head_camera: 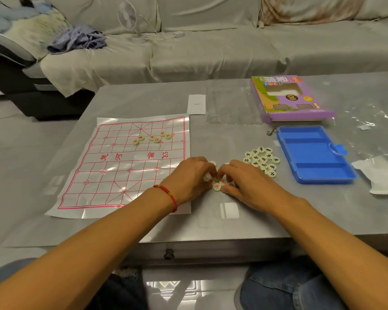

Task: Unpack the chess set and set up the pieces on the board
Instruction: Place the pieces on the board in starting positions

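Observation:
A plastic board sheet (112, 166) with a red grid lies on the grey table's left half. Several red-lettered round pieces (152, 138) sit on its far rows. Just right of the board lies a small heap of red-lettered pieces (217, 186). My left hand (188, 177) and my right hand (244, 179) both rest on this heap, fingertips curled onto the pieces. Whether either hand holds a piece is hidden by the fingers. A cluster of dark-lettered pieces (262, 161) lies to the right of my hands.
An open blue plastic case (314, 155) sits at right, a purple game box (289, 97) behind it. Clear plastic wrap (231, 104), a white card (197, 104) and a white paper scrap (383, 177) lie around. A grey sofa with a small fan (128, 16) stands beyond the table.

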Demonstrator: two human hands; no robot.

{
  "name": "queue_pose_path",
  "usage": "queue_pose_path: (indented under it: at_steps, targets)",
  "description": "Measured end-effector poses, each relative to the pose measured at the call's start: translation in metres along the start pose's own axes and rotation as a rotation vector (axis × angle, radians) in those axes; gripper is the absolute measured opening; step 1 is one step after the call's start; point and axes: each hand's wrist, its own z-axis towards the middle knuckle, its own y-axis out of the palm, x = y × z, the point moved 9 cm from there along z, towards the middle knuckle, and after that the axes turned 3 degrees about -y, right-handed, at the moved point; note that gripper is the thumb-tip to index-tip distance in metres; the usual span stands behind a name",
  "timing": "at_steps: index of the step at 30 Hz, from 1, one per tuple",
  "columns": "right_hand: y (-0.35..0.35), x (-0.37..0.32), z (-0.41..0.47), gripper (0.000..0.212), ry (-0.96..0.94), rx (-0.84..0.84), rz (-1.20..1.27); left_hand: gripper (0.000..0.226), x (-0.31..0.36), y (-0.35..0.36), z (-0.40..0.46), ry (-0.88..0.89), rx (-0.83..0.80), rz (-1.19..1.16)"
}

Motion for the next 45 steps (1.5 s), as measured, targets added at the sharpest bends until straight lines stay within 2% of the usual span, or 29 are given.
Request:
queue_pose_path:
  at_steps: [9, 16, 21, 28, 32, 36, 41, 45]
  targets:
    - [-0.002, -0.002, -0.003, 0.023, -0.028, 0.005, -0.005, 0.026, -0.004, 0.003, 0.004, -0.024, -0.007, -0.022]
    - [-0.008, -0.002, -0.005, 0.018, 0.033, 0.055, -0.025, 0.019, -0.007, 0.001, 0.001, -0.046, 0.060, -0.054]
    - [-0.006, 0.006, -0.004, 0.024, 0.119, 0.047, 0.049, 0.019, -0.011, -0.009, 0.002, -0.051, 0.082, -0.082]
    - [-0.006, 0.015, -0.004, 0.018, 0.205, 0.038, 0.122, 0.020, -0.088, -0.055, -0.006, -0.204, 0.285, -0.069]
    - [-0.019, 0.013, 0.002, 0.021, 0.210, 0.066, 0.152, 0.022, -0.130, -0.070, -0.013, -0.294, 0.320, -0.028]
    - [-0.039, -0.011, 0.043, 0.019, 0.139, 0.132, 0.207, 0.025, -0.161, -0.084, -0.019, -0.376, 0.359, -0.043]
    - [-0.019, -0.059, 0.144, 0.020, 0.081, 0.094, 0.261, 0.024, -0.211, -0.109, -0.024, -0.482, 0.448, 0.000]
    - [0.002, -0.076, 0.206, 0.023, 0.104, 0.058, 0.224, 0.021, -0.240, -0.123, -0.015, -0.543, 0.454, 0.037]
